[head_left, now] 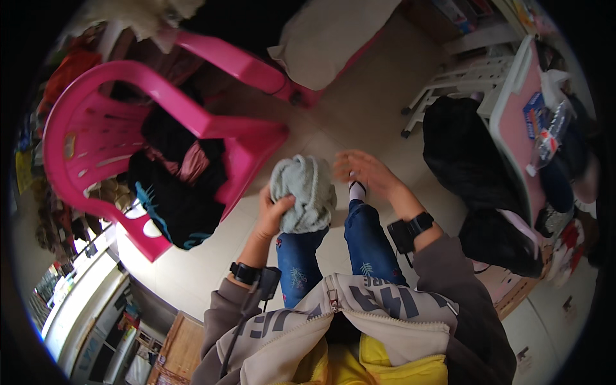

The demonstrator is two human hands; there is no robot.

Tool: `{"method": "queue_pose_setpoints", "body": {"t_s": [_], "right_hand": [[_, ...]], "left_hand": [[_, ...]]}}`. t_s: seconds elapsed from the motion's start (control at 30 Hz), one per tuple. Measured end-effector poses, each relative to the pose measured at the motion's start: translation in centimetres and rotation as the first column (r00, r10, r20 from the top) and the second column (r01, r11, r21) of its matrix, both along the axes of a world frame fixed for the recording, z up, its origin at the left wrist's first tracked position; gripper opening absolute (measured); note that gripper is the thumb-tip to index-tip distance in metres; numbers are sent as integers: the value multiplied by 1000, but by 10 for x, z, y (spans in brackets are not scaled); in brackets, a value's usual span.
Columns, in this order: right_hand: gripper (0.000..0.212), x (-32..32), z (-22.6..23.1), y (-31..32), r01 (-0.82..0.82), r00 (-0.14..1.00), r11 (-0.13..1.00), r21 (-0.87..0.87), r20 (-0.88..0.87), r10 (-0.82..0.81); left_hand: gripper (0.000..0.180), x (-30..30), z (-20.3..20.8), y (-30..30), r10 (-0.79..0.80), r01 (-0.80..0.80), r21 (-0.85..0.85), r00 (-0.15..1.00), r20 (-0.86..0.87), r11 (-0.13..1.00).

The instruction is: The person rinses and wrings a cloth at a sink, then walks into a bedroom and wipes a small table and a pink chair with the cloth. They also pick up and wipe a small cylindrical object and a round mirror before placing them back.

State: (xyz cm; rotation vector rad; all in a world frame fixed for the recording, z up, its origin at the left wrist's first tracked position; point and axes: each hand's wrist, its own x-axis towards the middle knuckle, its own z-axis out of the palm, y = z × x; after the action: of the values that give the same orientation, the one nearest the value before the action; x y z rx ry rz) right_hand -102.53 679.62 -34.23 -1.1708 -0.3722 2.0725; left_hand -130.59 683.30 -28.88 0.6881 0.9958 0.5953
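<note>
A bundled, pale grey-green fuzzy cloth is held up above my knees; its exact kind does not show. My left hand grips its left side, thumb on top and the other fingers hidden beneath. Just right of the bundle, apart from it, my right hand is held with fingers stretched out and nothing in them, slightly blurred. Black devices are strapped around both wrists.
To the left stands a pink plastic chair with dark clothes on its seat. Another pink chair with a pale cloth is ahead. At right, black bags lean by a white-edged table bearing packets. Tiled floor lies between.
</note>
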Motion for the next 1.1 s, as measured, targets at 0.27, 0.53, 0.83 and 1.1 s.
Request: {"method": "queue_pose_setpoints", "body": {"t_s": [0.27,0.53,0.83,1.1], "right_hand": [[32,42,-224,36,126,881,992,7,459,-115],[34,54,-390,129,-330,441,859,393,868,-228],[69,53,-346,257,-148,150,716,682,732,-665],[49,69,-338,272,-504,-7,401,765,460,-888]], "left_hand": [[53,6,-151,32,135,-136,-10,989,-62,991],[58,13,-254,41,116,-114,22,980,-160,993],[60,-6,-261,50,235,-225,69,912,-336,972],[61,-13,-268,53,241,-249,18,911,-336,968]]}}
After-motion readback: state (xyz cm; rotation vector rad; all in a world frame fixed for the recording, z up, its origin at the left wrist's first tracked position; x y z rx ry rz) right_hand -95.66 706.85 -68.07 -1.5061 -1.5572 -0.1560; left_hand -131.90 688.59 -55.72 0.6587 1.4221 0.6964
